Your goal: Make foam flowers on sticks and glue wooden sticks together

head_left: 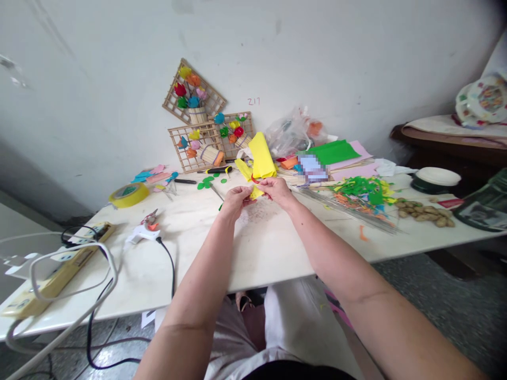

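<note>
Between my two hands is a small piece of yellow paper (256, 193), held over the table. My left hand (237, 199) pinches its left side, and my right hand (277, 191) pinches its right side. Something red shows just above the fingers; I cannot make out what it is. Behind the hands stands a folded yellow sheet (262, 158). Several green cut pieces (206, 182) lie to the left of my left hand, close to a thin dark stick. Reddish crumbs are scattered on the tabletop below the fingers.
Bamboo lattices with paper flowers (194, 142) lean on the wall. At left lie yellow tape (129, 195), a glue gun (144, 232) and a power strip (59, 266) with loose cables. At right are thin wires (352, 211), colourful scraps (364, 189), peanuts (425, 212) and a large jar (485, 203).
</note>
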### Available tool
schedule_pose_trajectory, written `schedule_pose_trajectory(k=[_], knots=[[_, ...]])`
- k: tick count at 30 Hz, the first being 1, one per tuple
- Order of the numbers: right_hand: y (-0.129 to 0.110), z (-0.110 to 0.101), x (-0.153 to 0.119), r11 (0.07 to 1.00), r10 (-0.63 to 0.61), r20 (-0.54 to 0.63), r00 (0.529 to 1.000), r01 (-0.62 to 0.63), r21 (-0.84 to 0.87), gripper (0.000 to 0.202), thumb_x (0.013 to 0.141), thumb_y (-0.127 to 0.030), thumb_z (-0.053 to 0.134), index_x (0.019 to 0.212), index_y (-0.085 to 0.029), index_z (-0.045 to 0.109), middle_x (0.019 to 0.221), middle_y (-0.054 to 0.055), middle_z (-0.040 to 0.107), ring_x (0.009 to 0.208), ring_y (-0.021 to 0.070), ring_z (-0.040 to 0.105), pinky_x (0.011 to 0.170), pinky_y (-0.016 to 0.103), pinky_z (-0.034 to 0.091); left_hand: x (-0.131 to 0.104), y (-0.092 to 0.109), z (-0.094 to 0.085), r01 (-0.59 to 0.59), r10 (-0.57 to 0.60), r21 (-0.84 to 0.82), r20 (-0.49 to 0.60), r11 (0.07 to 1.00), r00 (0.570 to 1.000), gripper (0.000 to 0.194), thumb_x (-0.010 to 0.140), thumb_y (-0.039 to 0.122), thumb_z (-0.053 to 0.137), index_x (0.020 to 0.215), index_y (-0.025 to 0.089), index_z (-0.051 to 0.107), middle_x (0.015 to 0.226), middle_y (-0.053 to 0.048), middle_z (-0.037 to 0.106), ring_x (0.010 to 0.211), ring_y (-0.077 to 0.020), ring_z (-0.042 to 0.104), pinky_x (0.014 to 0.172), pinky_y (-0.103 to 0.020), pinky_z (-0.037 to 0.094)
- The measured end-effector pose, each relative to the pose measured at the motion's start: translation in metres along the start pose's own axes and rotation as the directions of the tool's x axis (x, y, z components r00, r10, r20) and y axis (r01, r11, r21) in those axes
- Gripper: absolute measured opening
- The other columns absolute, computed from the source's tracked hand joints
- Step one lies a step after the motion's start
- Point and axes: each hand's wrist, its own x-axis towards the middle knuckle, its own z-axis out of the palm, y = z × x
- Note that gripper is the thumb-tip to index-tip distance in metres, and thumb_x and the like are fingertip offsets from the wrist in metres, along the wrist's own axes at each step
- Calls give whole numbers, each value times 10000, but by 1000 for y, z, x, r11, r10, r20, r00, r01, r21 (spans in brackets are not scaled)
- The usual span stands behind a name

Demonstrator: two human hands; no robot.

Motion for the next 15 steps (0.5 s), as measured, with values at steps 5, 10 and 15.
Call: schedule_pose_trajectory(k=[5, 10, 15], knots=[[-2, 0, -1, 1000, 15, -17, 1000, -15, 6, 239, 584, -336, 704, 670, -136, 606, 429, -66, 485, 351, 54, 398, 335, 176, 282, 0, 1, -1, 1, -2, -22, -19, 1000, 1000, 320, 603, 325, 774, 652, 127, 526, 562, 21, 549, 520, -79, 551, 559, -244, 528], [-2, 2, 0, 1000, 1, -1, 1000, -1, 5, 240, 592, -347, 700, 662, -139, 605, 442, -62, 487, 364, 58, 419, 339, 174, 282, 1, 0, 1, -17, 15, -42, -47, 999, 999, 420, 502, 220, 822, 818, 136, 558, 655, 18, 609, 580, -95, 596, 569, -229, 508], [0, 1, 0, 1000, 4, -11, 1000, -4, -3, 251, 592, -361, 711, 665, -147, 599, 443, -63, 493, 356, 49, 403, 333, 166, 289, 2, 1, 0, -86, 85, 0, -95, 996, 992, 450, 454, 268, 840, 782, 127, 565, 622, 25, 595, 569, -87, 576, 574, -220, 489]])
